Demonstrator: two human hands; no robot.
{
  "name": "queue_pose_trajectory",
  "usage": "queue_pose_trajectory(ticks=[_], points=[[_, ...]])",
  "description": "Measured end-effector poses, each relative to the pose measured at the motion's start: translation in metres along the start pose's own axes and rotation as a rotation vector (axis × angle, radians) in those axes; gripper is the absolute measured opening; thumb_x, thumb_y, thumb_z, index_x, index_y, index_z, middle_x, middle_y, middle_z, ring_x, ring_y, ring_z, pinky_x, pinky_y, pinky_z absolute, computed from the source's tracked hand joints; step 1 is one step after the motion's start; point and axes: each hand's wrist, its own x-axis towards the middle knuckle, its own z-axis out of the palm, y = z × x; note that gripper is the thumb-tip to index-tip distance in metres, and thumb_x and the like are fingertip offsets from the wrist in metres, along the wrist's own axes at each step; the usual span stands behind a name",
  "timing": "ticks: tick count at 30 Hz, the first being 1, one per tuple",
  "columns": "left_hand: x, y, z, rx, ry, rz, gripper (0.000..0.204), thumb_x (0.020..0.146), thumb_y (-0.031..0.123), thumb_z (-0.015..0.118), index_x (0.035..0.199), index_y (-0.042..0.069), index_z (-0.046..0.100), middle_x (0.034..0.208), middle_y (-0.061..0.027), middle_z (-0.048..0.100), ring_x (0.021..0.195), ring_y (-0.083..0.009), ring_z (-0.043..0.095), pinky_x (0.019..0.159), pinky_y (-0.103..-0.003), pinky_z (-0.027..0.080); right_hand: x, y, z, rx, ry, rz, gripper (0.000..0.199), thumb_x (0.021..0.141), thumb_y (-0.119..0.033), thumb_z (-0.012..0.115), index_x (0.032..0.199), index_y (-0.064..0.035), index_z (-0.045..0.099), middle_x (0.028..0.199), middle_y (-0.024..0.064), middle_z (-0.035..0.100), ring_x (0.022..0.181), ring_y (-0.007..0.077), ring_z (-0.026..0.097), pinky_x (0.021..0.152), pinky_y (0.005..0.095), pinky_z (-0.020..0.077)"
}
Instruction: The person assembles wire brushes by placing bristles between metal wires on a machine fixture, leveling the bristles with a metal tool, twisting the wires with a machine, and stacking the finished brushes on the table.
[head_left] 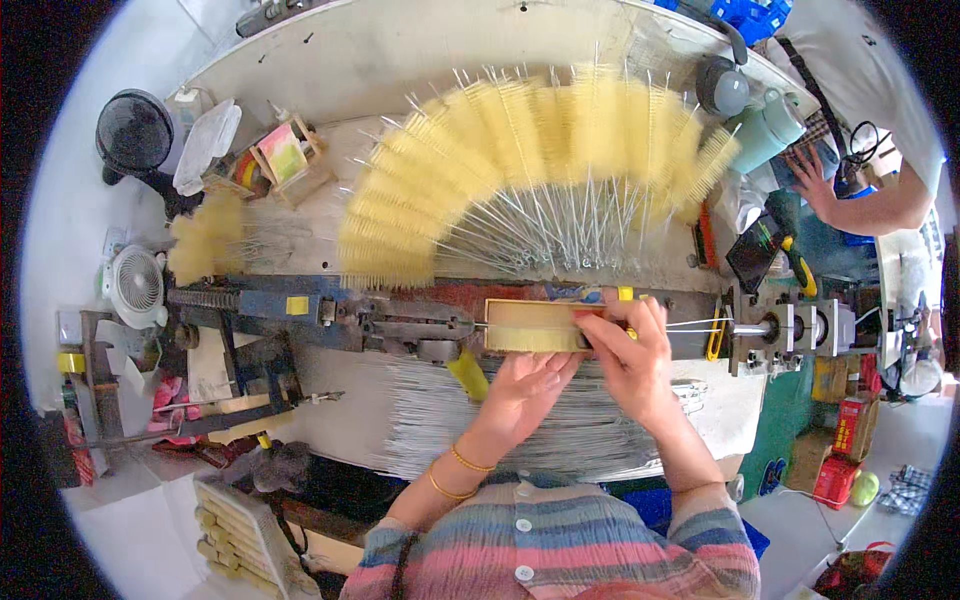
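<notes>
A shallow wooden tray (530, 311) with a strip of pale yellow bristles (530, 338) along its near side lies in front of me. My left hand (527, 392) is closed at the tray's near edge, its fingertips partly hidden there. At the tray's right end, my right hand (637, 352) has thumb and fingers pinched together over the bristles; what lies between them is hidden. Two thin metal wires (695, 325) run from beside my right hand to a metal spindle (757, 329). Left of the tray stands a metal clamp assembly (415, 328).
Finished yellow wire brushes (480, 150) fan out beyond the tray. Many loose wires (430, 415) lie below my hands. A yellow cutter (716, 338) rests near the spindle, a small white fan (137, 285) stands left, and another person's hand (815, 185) is at far right.
</notes>
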Motion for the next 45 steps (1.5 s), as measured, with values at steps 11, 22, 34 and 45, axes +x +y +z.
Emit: queue_pose_trajectory(ticks=[11, 22, 34, 45], points=[[-0.001, 0.000, 0.004, -0.240, -0.042, -0.021, 0.058, 0.079, 0.006, 0.051, 0.133, 0.004, 0.030, 0.139, -0.0108, 0.030, 0.131, -0.0247, 0.024, 0.112, -0.039, 0.012, 0.000, 0.003, -0.002, 0.062, 0.016, 0.009, 0.023, 0.065, 0.000, 0.066, 0.087, -0.0072, 0.065, 0.082, 0.0081, 0.052, 0.075, 0.0256, 0.049, 0.066, 0.0343, 0.0407], [0.004, 0.012, 0.023, -0.265, 0.032, -0.074, 0.075, 0.074, 0.025, 0.056, 0.140, 0.016, 0.021, 0.144, -0.0077, 0.023, 0.134, -0.0258, 0.018, 0.112, -0.041, 0.007, 0.003, 0.019, -0.017, 0.123, -0.056, 0.032, 0.023, 0.068, -0.002, 0.066, 0.091, -0.0074, 0.066, 0.085, 0.0086, 0.056, 0.078, 0.0264, 0.052, 0.067, 0.0343, 0.0440], [0.001, 0.008, 0.022, -0.471, 0.040, -0.075, 0.102, 0.066, 0.078, 0.042, 0.142, 0.018, 0.010, 0.145, -0.0077, 0.016, 0.135, -0.0229, 0.013, 0.112, -0.038, 0.006, -0.012, 0.001, -0.015, 0.088, -0.003, -0.173, 0.029, 0.058, 0.001, 0.069, 0.086, -0.0057, 0.067, 0.078, 0.0059, 0.053, 0.073, 0.0205, 0.051, 0.064, 0.0306, 0.0425], [0.004, 0.007, 0.018, -0.084, -0.060, 0.026, 0.072, 0.082, 0.022, 0.046, 0.142, 0.012, 0.007, 0.145, -0.0086, 0.016, 0.135, -0.0256, 0.015, 0.112, -0.042, 0.008, 0.007, 0.019, -0.021, 0.054, -0.008, -0.096, 0.025, 0.062, -0.003, 0.069, 0.086, -0.0057, 0.063, 0.081, 0.0075, 0.058, 0.072, 0.0257, 0.054, 0.063, 0.0339, 0.0445]])
